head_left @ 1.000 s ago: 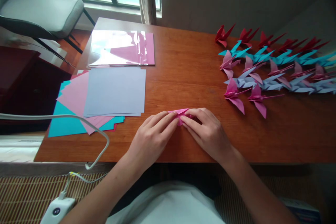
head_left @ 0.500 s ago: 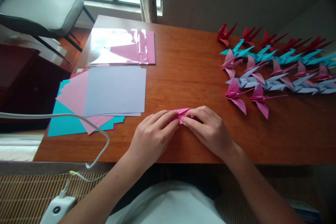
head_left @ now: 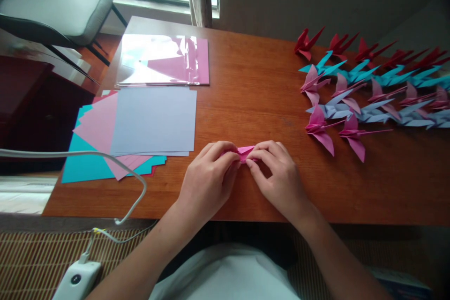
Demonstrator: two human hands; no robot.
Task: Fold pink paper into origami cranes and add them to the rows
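Observation:
A small folded pink paper piece (head_left: pixel 244 152) lies on the wooden table (head_left: pixel 253 79) near its front edge. My left hand (head_left: pixel 207 180) curls over its left end, fingertips pinching it. My right hand (head_left: pixel 279 178) pinches its right end, fingers bent. Both hands meet over the paper, so most of it is hidden.
Loose sheets in lilac (head_left: pixel 154 119), pink and teal (head_left: pixel 79 166) lie at the left, behind them a clear-wrapped pink paper pack (head_left: pixel 163 60). Rows of finished paper cranes (head_left: pixel 365 89) fill the right side. A white cable (head_left: pixel 87 159) and a chair (head_left: pixel 56 7) are at left.
My fingers have curled in from lying flatter to a tighter pinch on the pink paper. The view has shifted slightly.

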